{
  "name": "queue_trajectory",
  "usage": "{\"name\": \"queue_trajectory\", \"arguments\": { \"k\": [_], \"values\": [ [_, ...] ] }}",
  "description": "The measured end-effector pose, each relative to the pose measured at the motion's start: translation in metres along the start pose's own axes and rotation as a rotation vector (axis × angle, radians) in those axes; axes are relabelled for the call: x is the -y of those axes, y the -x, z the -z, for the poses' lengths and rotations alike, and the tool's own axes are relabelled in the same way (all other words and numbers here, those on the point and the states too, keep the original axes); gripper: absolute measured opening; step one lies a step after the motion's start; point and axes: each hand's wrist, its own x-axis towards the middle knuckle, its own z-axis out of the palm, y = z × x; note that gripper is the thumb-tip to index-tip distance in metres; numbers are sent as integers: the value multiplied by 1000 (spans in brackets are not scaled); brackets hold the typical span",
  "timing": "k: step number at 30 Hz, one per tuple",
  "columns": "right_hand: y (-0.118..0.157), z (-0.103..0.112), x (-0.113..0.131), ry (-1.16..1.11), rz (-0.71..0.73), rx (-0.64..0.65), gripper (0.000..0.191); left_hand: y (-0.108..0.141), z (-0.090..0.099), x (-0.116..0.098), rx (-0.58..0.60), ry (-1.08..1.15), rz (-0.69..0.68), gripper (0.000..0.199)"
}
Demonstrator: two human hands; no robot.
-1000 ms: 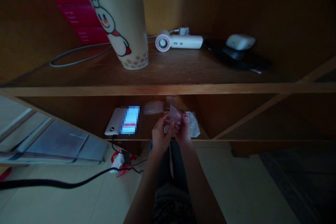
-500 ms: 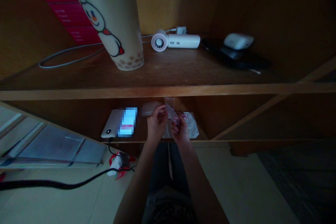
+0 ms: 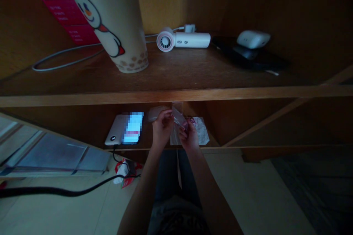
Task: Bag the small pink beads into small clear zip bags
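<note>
My left hand [image 3: 162, 129] and my right hand [image 3: 189, 136] are raised in front of the lower shelf, close together. Between their fingers they pinch a small transparent plastic packet [image 3: 179, 118], which tilts and has a pinkish tint. A white paper wrapper with red print [image 3: 200, 134] lies just behind my right hand. A second translucent packet [image 3: 157, 114] lies close beyond my left fingers. To the left of my left hand rests a white phone [image 3: 117, 135] with a lit, blurred screen.
A wooden shelf edge [image 3: 176, 93] runs above my hands. On the upper shelf stand a tall bubble-tea cup [image 3: 116, 22], a white handheld fan [image 3: 182, 39] and a white case [image 3: 253, 39] on a black object. A black cable [image 3: 66, 191] and a red-and-white bag [image 3: 125, 170] lie on the tiled floor below.
My hands have shifted slightly left and lifted the packet a little, tilting it. The view has also moved, so the cup looks larger and sits further left.
</note>
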Motion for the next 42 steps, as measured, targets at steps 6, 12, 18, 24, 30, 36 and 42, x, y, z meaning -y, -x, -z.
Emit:
{"name": "queue_trajectory", "arguments": {
  "k": [6,12,18,24,30,36,42],
  "values": [
    [-8,6,9,47,83,-29,27,-1,5,1,-8,101,15,18],
    [-19,16,40,200,340,-170,31,-1,3,9,-5,127,74,21],
    [-48,26,66,343,566,-438,30,-2,-18,24,-15,161,88,32],
    [-65,22,59,607,714,-419,35,-7,-49,55,113,291,248,53],
    [-65,11,36,969,751,-241,43,-10,-57,61,77,413,345,56],
    [-76,8,10,1167,740,-171,47,-9,-48,49,-71,507,317,48],
    [-74,2,-1,1445,781,-147,49,-10,-43,49,-135,551,322,45]
  ]
}}
